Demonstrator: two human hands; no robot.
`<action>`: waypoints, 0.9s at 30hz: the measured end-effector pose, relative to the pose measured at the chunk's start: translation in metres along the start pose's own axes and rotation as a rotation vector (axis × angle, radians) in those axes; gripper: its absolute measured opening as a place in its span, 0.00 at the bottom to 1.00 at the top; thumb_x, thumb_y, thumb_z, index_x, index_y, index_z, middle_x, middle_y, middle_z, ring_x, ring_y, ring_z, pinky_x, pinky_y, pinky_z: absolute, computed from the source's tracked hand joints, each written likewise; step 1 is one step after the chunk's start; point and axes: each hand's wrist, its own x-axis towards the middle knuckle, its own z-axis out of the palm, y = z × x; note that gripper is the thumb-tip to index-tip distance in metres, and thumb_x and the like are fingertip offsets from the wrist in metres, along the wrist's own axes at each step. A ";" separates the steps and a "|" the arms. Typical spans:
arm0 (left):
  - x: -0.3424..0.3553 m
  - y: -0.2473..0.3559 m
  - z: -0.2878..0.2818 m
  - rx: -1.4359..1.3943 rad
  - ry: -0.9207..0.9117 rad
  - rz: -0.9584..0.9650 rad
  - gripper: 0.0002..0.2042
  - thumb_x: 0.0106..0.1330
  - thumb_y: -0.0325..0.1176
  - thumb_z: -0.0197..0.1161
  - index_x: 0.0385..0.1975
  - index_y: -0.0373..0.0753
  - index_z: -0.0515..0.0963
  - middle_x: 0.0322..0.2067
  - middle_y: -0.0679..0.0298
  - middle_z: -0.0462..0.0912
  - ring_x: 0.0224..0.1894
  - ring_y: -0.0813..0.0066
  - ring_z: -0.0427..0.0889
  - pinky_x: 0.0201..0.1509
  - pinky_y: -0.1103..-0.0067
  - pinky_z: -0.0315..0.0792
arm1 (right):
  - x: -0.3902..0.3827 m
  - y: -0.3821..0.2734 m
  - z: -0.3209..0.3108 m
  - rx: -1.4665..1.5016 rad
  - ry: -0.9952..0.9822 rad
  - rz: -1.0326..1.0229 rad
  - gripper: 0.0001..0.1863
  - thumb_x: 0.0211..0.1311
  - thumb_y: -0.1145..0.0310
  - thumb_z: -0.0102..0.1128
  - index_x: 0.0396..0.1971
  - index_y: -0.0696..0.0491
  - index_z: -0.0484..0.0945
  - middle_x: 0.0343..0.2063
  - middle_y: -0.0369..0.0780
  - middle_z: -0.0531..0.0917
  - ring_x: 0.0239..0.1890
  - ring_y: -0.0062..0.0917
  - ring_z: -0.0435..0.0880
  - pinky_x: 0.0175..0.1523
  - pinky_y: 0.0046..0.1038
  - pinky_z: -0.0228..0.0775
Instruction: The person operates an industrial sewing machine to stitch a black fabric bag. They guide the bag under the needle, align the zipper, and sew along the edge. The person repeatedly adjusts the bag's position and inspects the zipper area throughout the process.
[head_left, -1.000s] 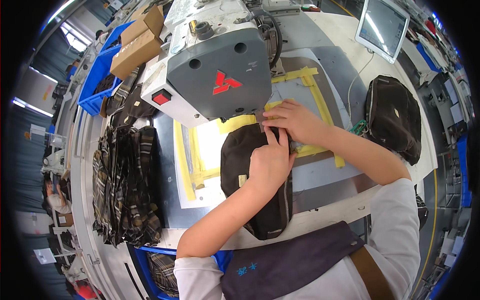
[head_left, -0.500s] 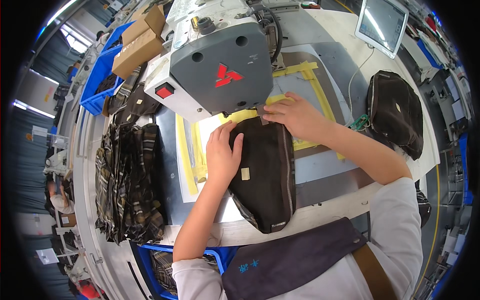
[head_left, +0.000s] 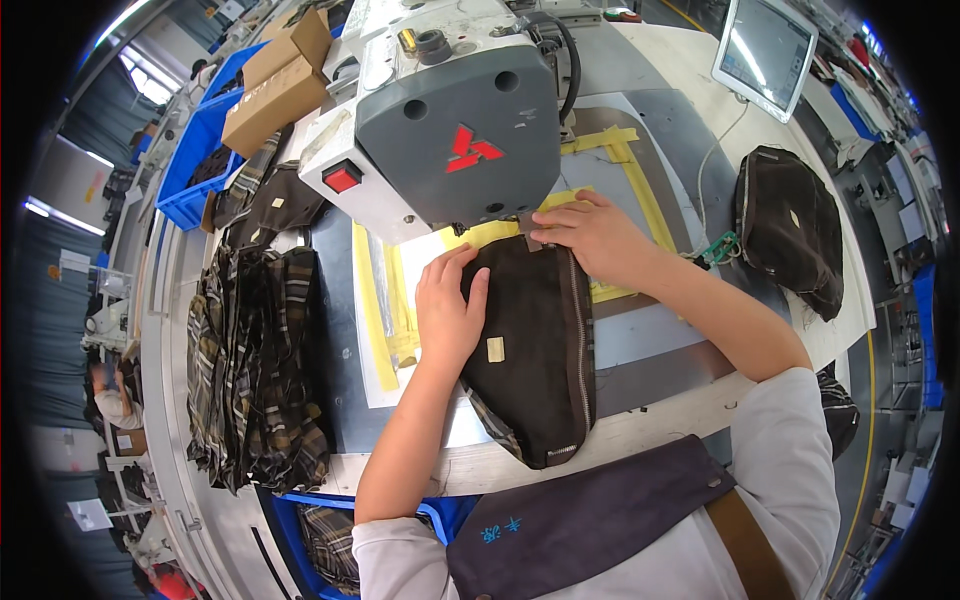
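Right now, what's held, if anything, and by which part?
Grip unclear: right hand touches the dark pouch at its top end, left hand its upper left edge.

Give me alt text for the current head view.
A person's left hand touches the left edge, right hand the top end, of a dark zippered pouch before a grey sewing-machine head; plaid fabric is piled left.

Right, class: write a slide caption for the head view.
Both hands on a dark zippered fabric piece, before a grey-fronted machine.
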 end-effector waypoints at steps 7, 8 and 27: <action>0.022 -0.003 0.000 -0.065 -0.061 -0.065 0.13 0.63 0.35 0.61 0.43 0.34 0.77 0.41 0.55 0.80 0.47 0.56 0.76 0.52 0.68 0.69 | 0.008 0.003 -0.006 0.020 0.036 0.052 0.16 0.57 0.69 0.54 0.46 0.50 0.80 0.53 0.35 0.78 0.54 0.28 0.76 0.64 0.38 0.60; 0.027 -0.002 -0.002 -0.085 -0.100 -0.120 0.13 0.62 0.35 0.61 0.42 0.34 0.77 0.39 0.55 0.80 0.45 0.55 0.76 0.51 0.68 0.69 | 0.010 0.002 -0.007 0.045 0.016 0.075 0.15 0.58 0.67 0.54 0.46 0.50 0.80 0.53 0.35 0.79 0.53 0.28 0.77 0.63 0.38 0.61; 0.028 0.012 0.001 -0.396 -0.213 -0.015 0.07 0.53 0.27 0.70 0.28 0.36 0.79 0.31 0.61 0.84 0.34 0.64 0.83 0.40 0.75 0.76 | -0.001 -0.027 -0.012 1.025 -0.014 0.595 0.06 0.54 0.74 0.63 0.31 0.56 0.76 0.30 0.38 0.79 0.32 0.21 0.79 0.39 0.24 0.70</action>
